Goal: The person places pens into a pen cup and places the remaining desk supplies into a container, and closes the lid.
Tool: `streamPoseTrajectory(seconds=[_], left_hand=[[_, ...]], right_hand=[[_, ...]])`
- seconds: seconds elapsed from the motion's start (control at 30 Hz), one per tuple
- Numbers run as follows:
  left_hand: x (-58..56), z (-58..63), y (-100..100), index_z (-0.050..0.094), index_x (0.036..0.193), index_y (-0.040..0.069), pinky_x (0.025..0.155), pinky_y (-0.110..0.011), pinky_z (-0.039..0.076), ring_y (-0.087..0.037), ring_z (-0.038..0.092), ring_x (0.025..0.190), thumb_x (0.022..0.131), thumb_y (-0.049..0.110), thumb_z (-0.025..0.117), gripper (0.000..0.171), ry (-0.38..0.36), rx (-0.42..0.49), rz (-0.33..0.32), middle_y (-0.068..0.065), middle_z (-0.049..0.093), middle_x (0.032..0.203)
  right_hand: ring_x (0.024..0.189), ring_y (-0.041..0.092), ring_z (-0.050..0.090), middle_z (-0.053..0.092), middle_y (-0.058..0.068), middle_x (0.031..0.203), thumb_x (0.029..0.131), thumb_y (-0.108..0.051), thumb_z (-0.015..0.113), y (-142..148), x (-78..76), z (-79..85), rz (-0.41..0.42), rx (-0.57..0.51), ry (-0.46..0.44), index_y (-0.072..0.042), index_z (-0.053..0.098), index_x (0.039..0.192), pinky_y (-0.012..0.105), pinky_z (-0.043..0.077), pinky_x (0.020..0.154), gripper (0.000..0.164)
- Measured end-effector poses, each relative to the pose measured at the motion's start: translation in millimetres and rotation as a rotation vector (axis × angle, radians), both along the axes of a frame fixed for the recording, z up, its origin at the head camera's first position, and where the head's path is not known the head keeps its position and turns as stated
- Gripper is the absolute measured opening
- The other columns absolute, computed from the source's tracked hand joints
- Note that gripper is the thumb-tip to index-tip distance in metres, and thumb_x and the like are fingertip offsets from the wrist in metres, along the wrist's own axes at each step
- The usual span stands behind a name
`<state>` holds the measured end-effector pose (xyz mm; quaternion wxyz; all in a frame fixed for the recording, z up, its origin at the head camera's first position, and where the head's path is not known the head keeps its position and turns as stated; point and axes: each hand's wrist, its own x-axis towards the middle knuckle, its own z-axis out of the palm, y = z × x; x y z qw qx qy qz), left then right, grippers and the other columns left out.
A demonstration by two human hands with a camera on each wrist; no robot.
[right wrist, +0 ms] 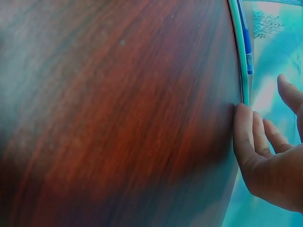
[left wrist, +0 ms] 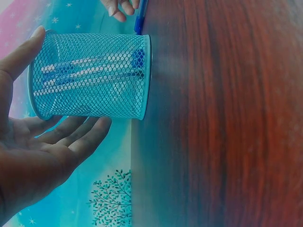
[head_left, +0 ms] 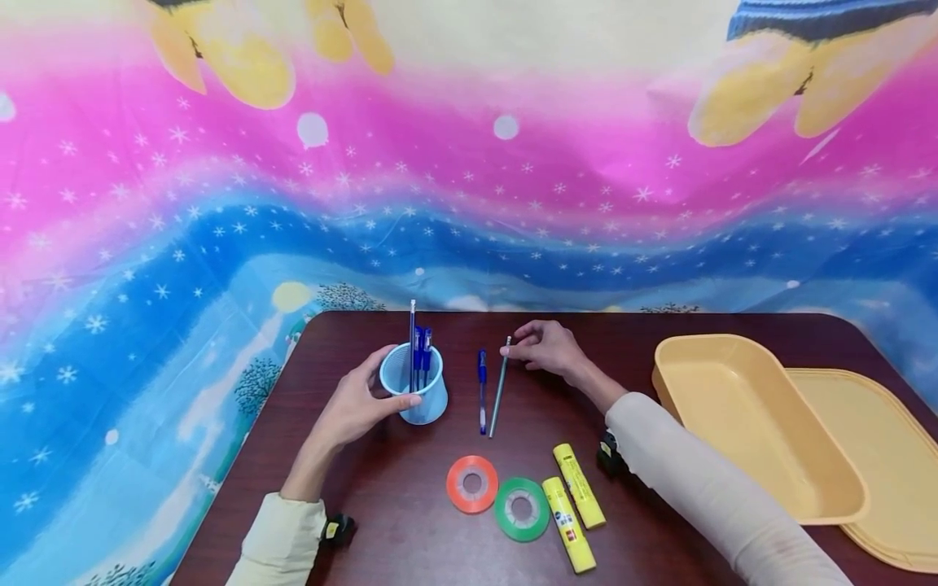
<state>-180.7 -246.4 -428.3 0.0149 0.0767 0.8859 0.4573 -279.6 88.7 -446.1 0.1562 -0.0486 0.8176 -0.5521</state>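
My left hand [head_left: 359, 407] holds a light blue mesh pen cup [head_left: 434, 403], its thumb at the near rim and its other fingers round the far side. Inside stand a pencil [head_left: 412, 325] and blue-capped pens [head_left: 427, 342]; the left wrist view shows them through the mesh. To the right of the cup lies a blue pen [head_left: 482, 368]. Beside that pen is a green pencil [head_left: 500, 389]. A fingertip of my right hand [head_left: 545, 348] touches the pencil's far end, while the right wrist view shows the other fingers [right wrist: 274, 137] spread apart from it.
Nearer on the dark wooden table [head_left: 396, 505] lie an orange tape roll [head_left: 458, 488], a green tape roll [head_left: 506, 521] and two yellow glue sticks [head_left: 569, 525]. A yellow tub [head_left: 747, 423] stands at the right, overlapping its lid [head_left: 894, 488]. A patterned cloth [head_left: 469, 187] hangs behind.
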Motion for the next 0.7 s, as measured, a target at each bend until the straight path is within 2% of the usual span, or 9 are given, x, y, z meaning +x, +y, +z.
streamPoseTrajectory(seconds=[0.27, 0.7], left_hand=[[-0.7, 0.8, 1, 0.041, 0.149, 0.029, 0.102, -0.055, 0.049, -0.03, 0.052, 0.133, 0.073, 0.049, 0.086, 0.09, 0.002, 0.0, 0.003, -0.005, 0.056, 0.14], [1.2, 1.1, 2, 0.041, 0.149, 0.028, 0.103, -0.055, 0.048, -0.029, 0.052, 0.133, 0.072, 0.051, 0.086, 0.092, -0.007, -0.006, 0.015, -0.004, 0.056, 0.14]], right_hand=[[0.088, 0.029, 0.073, 0.07, 0.014, 0.103, 0.082, -0.027, 0.083, -7, -0.6, -3.5, -0.05, 0.001, 0.013, -0.002, 0.061, 0.123, 0.04, 0.062, 0.07, 0.053], [0.074, 0.026, 0.075, 0.074, 0.014, 0.094, 0.074, -0.019, 0.09, -20, 5.3, -14.1, -0.191, 0.026, 0.05, 0.0, 0.064, 0.112, 0.037, 0.061, 0.058, 0.05]])
